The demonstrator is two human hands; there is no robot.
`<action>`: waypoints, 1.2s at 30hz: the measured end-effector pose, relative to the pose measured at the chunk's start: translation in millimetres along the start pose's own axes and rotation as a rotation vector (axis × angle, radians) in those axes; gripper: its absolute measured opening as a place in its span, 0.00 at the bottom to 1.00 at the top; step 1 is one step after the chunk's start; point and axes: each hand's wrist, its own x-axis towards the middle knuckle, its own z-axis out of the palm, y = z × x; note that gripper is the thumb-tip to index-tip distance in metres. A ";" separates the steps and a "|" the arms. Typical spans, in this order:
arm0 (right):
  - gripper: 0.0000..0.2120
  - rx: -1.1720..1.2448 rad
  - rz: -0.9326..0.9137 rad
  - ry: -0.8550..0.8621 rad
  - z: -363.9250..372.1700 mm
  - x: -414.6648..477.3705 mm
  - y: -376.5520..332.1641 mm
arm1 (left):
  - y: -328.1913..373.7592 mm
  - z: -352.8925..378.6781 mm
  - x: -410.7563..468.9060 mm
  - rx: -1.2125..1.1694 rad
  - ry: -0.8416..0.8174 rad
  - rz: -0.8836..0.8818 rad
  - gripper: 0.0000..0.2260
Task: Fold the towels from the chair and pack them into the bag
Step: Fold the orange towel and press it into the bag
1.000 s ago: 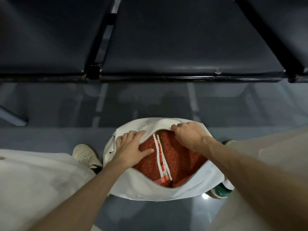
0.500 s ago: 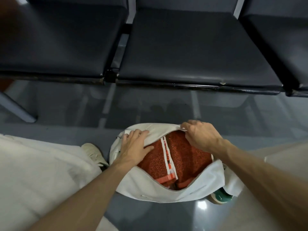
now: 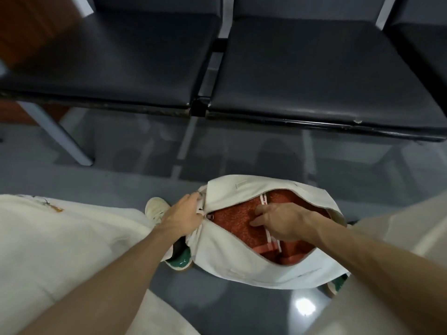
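**Head view, closing stage of packing.** Nearest you, your two forearms run up between pale trouser legs. Two shoes show: the left shoe (image 3: 157, 209) just left of your left wrist and the right shoe (image 3: 336, 284) under your right forearm. Your left hand (image 3: 181, 215) lay flat at the near lip a second ago. It has moved out to the left end of the canvas bag (image 3: 232, 259) and now clasps it, thumb just beside the zipper slider (image 3: 207, 216). Your right hand (image 3: 283, 221) had been gripping the far lip. It has let go and dropped into the opening, where its fingers, loosely bent and holding nothing, rest on the orange towel (image 3: 232, 215) and point towards the slider. Judged from this, stuffing is over and zipping is the step in hand: one hand anchors the end, and the other is placed to take the slider. Count: one bag, on the floor between your feet, its mouth open. One towel colour shows inside, crossed by one white striped band (image 3: 264, 198), but how many folded towels lie there cannot be told. Beyond both hands stand three black chair seats (image 3: 314, 68), the third only a sliver at right. None carries a towel, so nothing appears left to fold.
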 end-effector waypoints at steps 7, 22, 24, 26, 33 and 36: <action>0.12 0.227 0.152 0.268 -19.3 22.0 -32.2 | -16.1 0.5 -6.9 -0.275 -0.151 -0.149 0.08; 0.14 0.433 0.340 0.583 -3.4 71.3 -114.0 | -20.3 8.1 8.9 -0.829 0.051 -0.351 0.12; 0.13 0.375 0.305 0.638 -5.7 73.3 -114.8 | -18.5 6.1 9.1 -0.866 0.057 -0.363 0.11; 0.12 0.317 0.263 0.653 -7.2 75.6 -113.7 | -18.8 6.8 10.5 -0.896 0.048 -0.381 0.10; 0.10 0.204 0.239 0.579 -18.0 88.9 -106.7 | -19.0 5.9 9.9 -0.953 0.067 -0.429 0.08; 0.11 0.217 0.253 0.579 -19.3 85.4 -105.5 | -16.6 3.8 7.3 -0.933 0.071 -0.436 0.08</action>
